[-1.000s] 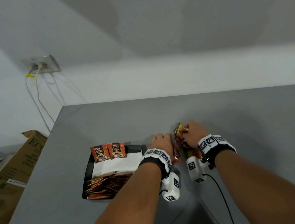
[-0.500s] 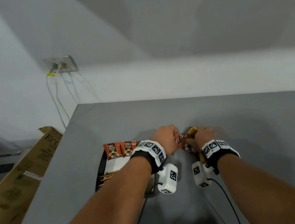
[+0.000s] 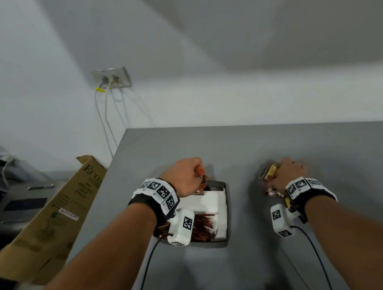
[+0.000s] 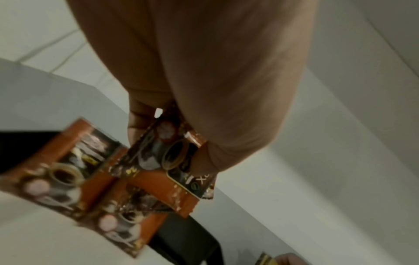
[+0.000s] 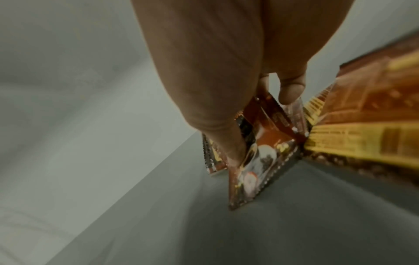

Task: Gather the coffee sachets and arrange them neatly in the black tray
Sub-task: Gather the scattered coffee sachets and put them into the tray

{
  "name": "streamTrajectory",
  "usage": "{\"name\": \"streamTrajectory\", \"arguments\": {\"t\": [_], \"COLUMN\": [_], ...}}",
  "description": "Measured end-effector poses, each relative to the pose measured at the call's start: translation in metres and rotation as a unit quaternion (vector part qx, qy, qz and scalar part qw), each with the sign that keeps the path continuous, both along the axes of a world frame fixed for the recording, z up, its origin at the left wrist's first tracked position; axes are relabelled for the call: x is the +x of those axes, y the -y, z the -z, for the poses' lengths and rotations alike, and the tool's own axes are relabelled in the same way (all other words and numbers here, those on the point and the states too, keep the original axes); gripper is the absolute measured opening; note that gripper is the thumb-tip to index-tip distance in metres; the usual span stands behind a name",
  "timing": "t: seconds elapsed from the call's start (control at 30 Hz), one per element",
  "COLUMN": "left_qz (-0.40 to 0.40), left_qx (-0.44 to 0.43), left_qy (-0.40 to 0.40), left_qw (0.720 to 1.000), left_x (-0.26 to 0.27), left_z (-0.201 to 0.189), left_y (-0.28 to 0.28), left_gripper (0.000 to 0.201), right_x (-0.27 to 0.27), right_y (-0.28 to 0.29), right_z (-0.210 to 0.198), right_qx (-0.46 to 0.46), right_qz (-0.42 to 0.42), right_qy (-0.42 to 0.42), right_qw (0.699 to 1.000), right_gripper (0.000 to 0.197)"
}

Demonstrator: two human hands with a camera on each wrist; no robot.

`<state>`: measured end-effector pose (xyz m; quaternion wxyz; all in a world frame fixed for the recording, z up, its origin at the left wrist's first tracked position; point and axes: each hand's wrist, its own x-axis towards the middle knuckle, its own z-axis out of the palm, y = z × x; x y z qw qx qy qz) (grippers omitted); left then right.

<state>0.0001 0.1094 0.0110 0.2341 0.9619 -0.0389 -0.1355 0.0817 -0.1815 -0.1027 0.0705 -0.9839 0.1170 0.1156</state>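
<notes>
My left hand (image 3: 186, 176) pinches a small bunch of coffee sachets (image 4: 167, 161) over the far end of the black tray (image 3: 227, 215), above two sachets standing there (blurred in the wrist view). My right hand (image 3: 289, 172) grips more sachets (image 5: 260, 143) on the grey table (image 3: 331, 151), well right of the tray.

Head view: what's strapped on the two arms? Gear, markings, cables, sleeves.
Both forearms are bare. The left hand and right hand each have a black wristband ringed with white blocks printed with black square fiducial markers. A white camera module with the same markers hangs under each wrist, and a thin black cable trails back from it. A dark sleeve edge shows at the left upper arm.
</notes>
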Motion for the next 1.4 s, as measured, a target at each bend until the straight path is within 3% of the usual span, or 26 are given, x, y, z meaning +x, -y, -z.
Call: {"name": "streamTrajectory", "arguments": {"t": [0.13, 0.37, 0.5, 0.6, 0.7, 0.77, 0.9, 1.0, 1.13, 1.27, 1.4], "left_qz": [0.022, 0.076, 0.109, 0.126, 0.129, 0.120, 0.077, 0.058, 0.080, 0.114, 0.106], "left_qx": [0.030, 0.093, 0.107, 0.109, 0.086, 0.073, -0.011, -0.058, -0.067, -0.005, 0.035], "left_qy": [-0.008, -0.017, -0.014, -0.023, -0.058, -0.070, -0.092, -0.088, -0.104, -0.080, -0.057], "left_qw": [0.999, 0.993, 0.988, 0.986, 0.986, 0.988, 0.993, 0.993, 0.989, 0.990, 0.992], "left_x": [-0.008, -0.024, -0.031, -0.032, -0.033, -0.032, -0.033, -0.038, -0.052, -0.063, -0.067], "left_z": [0.001, 0.014, 0.022, 0.029, 0.034, 0.035, 0.037, 0.038, 0.042, 0.050, 0.056], "left_y": [-0.024, -0.045, -0.052, -0.059, -0.063, -0.062, -0.065, -0.069, -0.063, -0.053, -0.045], "left_gripper": [0.020, 0.020, 0.020, 0.024, 0.024, 0.028, 0.055, 0.062, 0.075, 0.098, 0.104], "right_x": [-0.014, -0.041, -0.047, -0.053, -0.069, -0.083, -0.103, -0.112, -0.121, -0.123, -0.119], "right_y": [-0.007, -0.014, -0.017, -0.030, -0.058, -0.088, -0.137, -0.150, -0.152, -0.143, -0.139], "right_z": [-0.002, 0.001, -0.013, -0.042, -0.078, -0.093, -0.072, -0.047, -0.039, -0.036, -0.028], "right_qx": [-0.051, 0.082, 0.117, 0.186, 0.266, 0.295, 0.278, 0.231, 0.233, 0.284, 0.261], "right_qz": [-0.060, -0.003, 0.008, 0.030, -0.024, -0.112, -0.290, -0.364, -0.369, -0.371, -0.415], "right_qy": [0.036, 0.091, 0.062, 0.119, 0.207, 0.196, 0.159, 0.105, 0.033, -0.017, -0.035], "right_qw": [0.996, 0.992, 0.991, 0.975, 0.941, 0.928, 0.902, 0.896, 0.899, 0.884, 0.871], "right_gripper": [0.053, 0.040, 0.044, 0.025, 0.017, 0.014, 0.020, 0.022, 0.021, 0.049, 0.067]}}
